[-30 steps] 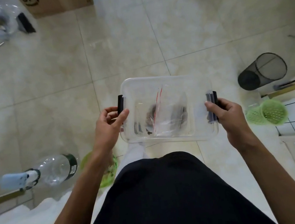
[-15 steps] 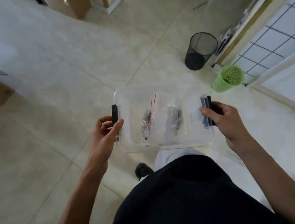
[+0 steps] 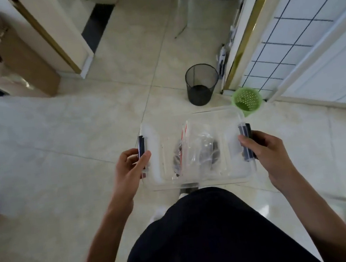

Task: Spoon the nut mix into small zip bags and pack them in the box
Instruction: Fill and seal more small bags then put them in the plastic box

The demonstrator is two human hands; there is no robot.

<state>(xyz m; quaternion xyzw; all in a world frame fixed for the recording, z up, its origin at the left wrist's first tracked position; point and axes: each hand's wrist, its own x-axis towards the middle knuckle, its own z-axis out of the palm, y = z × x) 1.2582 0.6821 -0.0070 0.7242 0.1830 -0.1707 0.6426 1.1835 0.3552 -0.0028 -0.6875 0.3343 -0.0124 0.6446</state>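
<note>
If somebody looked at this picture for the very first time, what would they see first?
Probably the clear plastic box in the middle, carried above the tiled floor with small zip bags of dark nut mix inside. The left hand and right hand each grip a dark clip at the box's ends. Next, the black mesh bin on the floor beyond the box, with a bright green basket to its right.

Both bare forearms reach forward from the body, elbows bent. The left hand point(image 3: 128, 169) curls around the left end of the box point(image 3: 194, 150), thumb on top. The right hand point(image 3: 264, 152) grips the right end likewise.
</note>
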